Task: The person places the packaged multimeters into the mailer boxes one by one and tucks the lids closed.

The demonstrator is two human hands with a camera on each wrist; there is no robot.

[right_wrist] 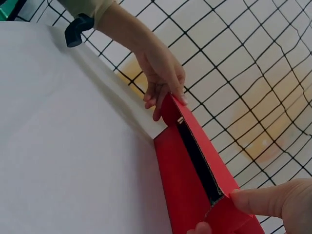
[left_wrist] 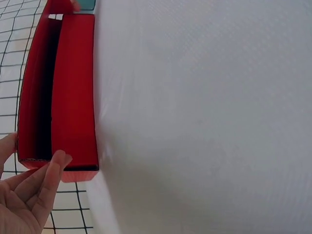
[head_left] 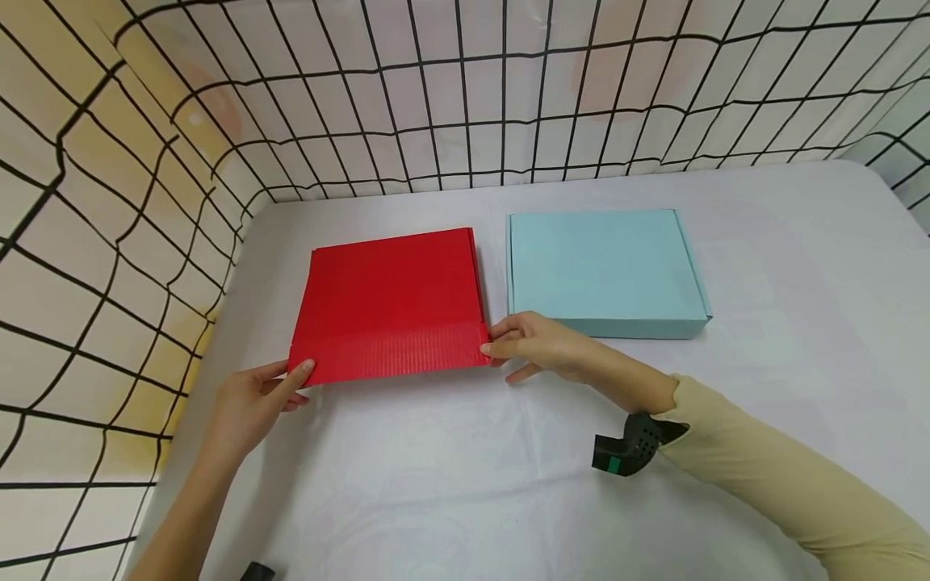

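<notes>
A red cardboard box (head_left: 392, 282) lies on the white-covered table, its lid tilted slightly up at the front. In the left wrist view a dark gap shows between the lid's front flap and the box's front wall (left_wrist: 75, 92). My left hand (head_left: 243, 411) pinches the flap's left corner, thumb on top and fingers beneath. At the opposite corner, my right hand (head_left: 545, 347) pinches the flap between thumb and fingers. The right wrist view shows both hands at the two ends of the raised lid. The box's inside is in shadow.
A closed light-blue box (head_left: 596, 266) sits just right of the red one, behind my right forearm. Black wire mesh (head_left: 465, 105) runs along the table's back and left side. A black camera mount (head_left: 632, 444) is worn at my right wrist.
</notes>
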